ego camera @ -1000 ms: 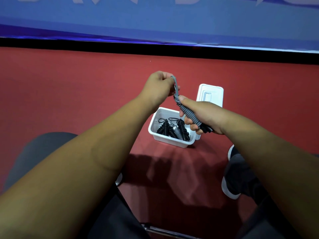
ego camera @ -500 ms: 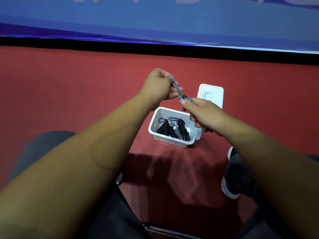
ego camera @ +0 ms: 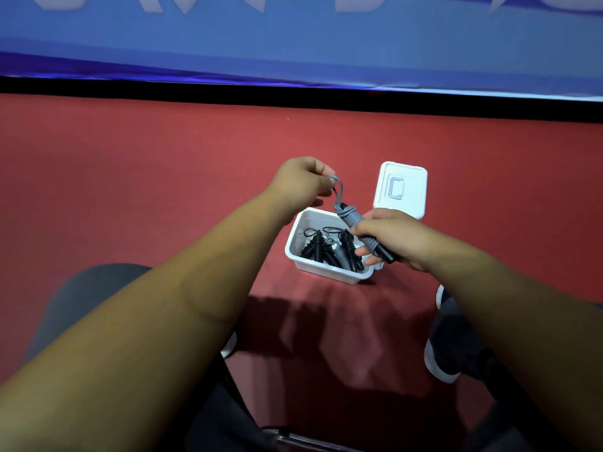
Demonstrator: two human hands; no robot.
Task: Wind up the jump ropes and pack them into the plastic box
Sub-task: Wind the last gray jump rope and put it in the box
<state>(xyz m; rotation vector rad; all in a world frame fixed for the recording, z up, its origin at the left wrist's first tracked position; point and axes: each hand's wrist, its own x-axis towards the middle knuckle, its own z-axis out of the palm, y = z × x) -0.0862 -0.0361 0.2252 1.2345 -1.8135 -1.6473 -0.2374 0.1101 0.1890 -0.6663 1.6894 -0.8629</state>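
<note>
1. Head view, writing: the blue banner [ego camera: 293,44] along the far edge has big white letter shapes, cut off at the top of the frame and unreadable. The lid [ego camera: 403,190] has a raised rectangular mark and no legible text. No brand visible anywhere.
2. Surface/room: red floor [ego camera: 130,177], with a black strip [ego camera: 293,96] between it and the banner. Arm shadows fall on the floor near the person.
3. Left hand [ego camera: 301,182]: fingers curled, pinching a small loop of the grey jump rope [ego camera: 354,220], held up above the box.
4. Right hand [ego camera: 391,236]: curled around the wound grey bundle. Black handle ends [ego camera: 386,256] stick out below the fingers.
5. The rope is held in the air between both hands, over the right end of the plastic box [ego camera: 329,271].
6. The box is white, open and standing on the floor. Inside lie wound ropes [ego camera: 329,251], black and grey.
7. The lid lies flat on the floor just behind the box's right end.
8. Dark trouser knees and a dark shoe [ego camera: 440,363] with a white sole sit at the lower edges.
</note>
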